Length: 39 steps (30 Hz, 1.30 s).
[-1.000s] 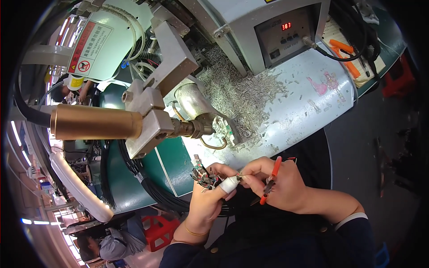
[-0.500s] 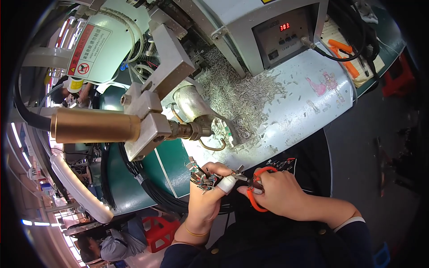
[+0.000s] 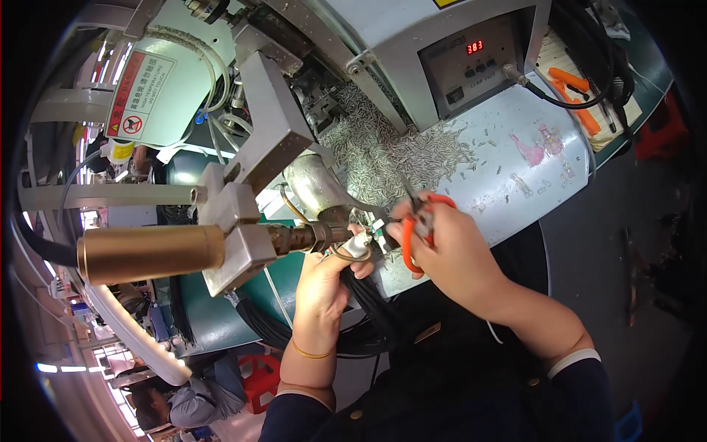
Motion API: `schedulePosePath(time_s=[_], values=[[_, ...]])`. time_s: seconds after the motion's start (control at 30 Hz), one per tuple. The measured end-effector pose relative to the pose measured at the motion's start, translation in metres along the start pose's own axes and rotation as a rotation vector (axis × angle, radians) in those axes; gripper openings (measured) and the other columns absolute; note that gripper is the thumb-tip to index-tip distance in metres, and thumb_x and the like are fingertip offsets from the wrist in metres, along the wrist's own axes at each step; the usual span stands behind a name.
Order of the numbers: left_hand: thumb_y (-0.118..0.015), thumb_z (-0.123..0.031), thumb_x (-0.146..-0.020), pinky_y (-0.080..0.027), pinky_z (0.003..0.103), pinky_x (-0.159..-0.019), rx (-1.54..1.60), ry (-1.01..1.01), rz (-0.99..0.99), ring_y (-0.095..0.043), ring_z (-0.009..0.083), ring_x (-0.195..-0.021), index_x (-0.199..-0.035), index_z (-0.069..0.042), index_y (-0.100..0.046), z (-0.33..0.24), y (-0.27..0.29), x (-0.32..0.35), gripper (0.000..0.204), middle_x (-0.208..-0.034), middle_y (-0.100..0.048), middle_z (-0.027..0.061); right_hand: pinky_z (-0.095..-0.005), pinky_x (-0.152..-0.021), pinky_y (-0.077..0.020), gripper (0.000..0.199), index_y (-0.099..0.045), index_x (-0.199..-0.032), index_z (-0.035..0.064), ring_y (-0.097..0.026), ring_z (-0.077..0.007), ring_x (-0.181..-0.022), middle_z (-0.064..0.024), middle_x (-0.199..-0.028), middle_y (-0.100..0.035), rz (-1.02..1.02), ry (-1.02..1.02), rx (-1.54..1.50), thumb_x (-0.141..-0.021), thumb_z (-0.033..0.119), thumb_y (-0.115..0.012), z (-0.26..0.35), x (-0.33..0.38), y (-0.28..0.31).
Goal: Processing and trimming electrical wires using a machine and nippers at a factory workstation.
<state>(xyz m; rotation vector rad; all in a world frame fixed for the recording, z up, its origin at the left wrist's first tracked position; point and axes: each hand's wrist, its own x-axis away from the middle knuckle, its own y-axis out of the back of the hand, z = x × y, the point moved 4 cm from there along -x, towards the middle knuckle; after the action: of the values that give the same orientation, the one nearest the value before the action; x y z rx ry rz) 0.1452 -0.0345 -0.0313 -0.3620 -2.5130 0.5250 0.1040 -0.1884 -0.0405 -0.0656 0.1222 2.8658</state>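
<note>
At the edge of the pale workbench [image 3: 515,199], seen from the head camera, the left hand [image 3: 324,283] is closed around a small part with a bundle of black cables [image 3: 368,309] trailing below it, pressed up close to the nozzle [image 3: 313,237] of the brass-coloured tool [image 3: 151,254]. The right hand [image 3: 449,254] grips orange-handled pliers [image 3: 414,228], their tips at the part. The fingers sit just beside the nozzle, so a slip of the pliers could likely nick a taped fingertip [image 3: 359,244] or push it against the metal. Loose metal pins [image 3: 398,151] heaped nearby could scatter if the wrist brushes them.
</note>
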Motion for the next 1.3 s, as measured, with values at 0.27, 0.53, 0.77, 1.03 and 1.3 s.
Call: schedulePosePath(time_s=[0.27, 0.53, 0.77, 1.03, 1.3], values=[[-0.065, -0.005, -0.073, -0.035, 0.025, -0.044, -0.157, 0.024, -0.014, -0.045, 0.0137, -0.051, -0.09, 0.004, -0.055, -0.005, 0.015, -0.01, 0.022, -0.068, -0.053, 0.0069, -0.0266, -0.045, -0.0385, 0.019, -0.053, -0.083, -0.0028, -0.048, -0.0113, -0.046, -0.005, -0.055, -0.05, 0.269, -0.156, 0.061, -0.082, 0.016, -0.058, 0.001, -0.02, -0.008], [-0.062, 0.001, -0.054, -0.032, 0.025, -0.04, -0.328, -0.026, -0.19, -0.043, 0.0142, -0.048, -0.079, 0.004, -0.053, -0.01, 0.011, -0.006, 0.027, -0.065, -0.052, 0.0083, -0.0271, -0.047, -0.0393, 0.014, -0.053, -0.087, -0.0045, -0.049, -0.0123, -0.048, -0.0073, -0.061, -0.054, 0.318, -0.125, 0.111, -0.081, 0.008, -0.054, 0.005, -0.02, -0.007], [-0.067, -0.004, -0.07, -0.038, 0.024, -0.048, -0.253, -0.048, 0.075, -0.053, 0.015, -0.063, -0.089, 0.003, -0.056, -0.01, 0.012, -0.005, 0.024, -0.078, -0.057, 0.0088, -0.0241, -0.05, -0.0397, 0.015, -0.051, -0.089, -0.0046, -0.05, -0.0089, -0.054, -0.0055, -0.064, -0.054, 0.286, -0.114, 0.005, -0.081, 0.008, -0.055, 0.0, -0.017, -0.009], [-0.064, -0.006, -0.073, -0.043, 0.025, -0.059, -0.062, 0.016, 0.045, -0.055, 0.0168, -0.071, -0.094, 0.006, -0.055, -0.001, -0.002, 0.031, 0.025, -0.079, -0.057, 0.0097, -0.0227, -0.051, -0.039, 0.012, -0.052, -0.086, -0.001, -0.049, -0.0058, -0.056, -0.0024, -0.065, -0.054, 0.375, -0.21, -0.254, -0.084, 0.01, -0.054, 0.005, 0.009, -0.002], [-0.06, -0.003, -0.078, -0.045, 0.028, -0.073, -0.378, -0.098, -0.03, -0.057, 0.0173, -0.082, -0.099, 0.006, -0.056, 0.005, -0.02, 0.062, 0.024, -0.092, -0.06, 0.0132, -0.0237, -0.052, -0.0405, 0.017, -0.056, -0.095, 0.0042, -0.055, -0.0145, -0.058, -0.0089, -0.069, -0.058, 0.133, 0.203, 0.425, -0.078, 0.006, -0.057, 0.048, 0.029, 0.015]])
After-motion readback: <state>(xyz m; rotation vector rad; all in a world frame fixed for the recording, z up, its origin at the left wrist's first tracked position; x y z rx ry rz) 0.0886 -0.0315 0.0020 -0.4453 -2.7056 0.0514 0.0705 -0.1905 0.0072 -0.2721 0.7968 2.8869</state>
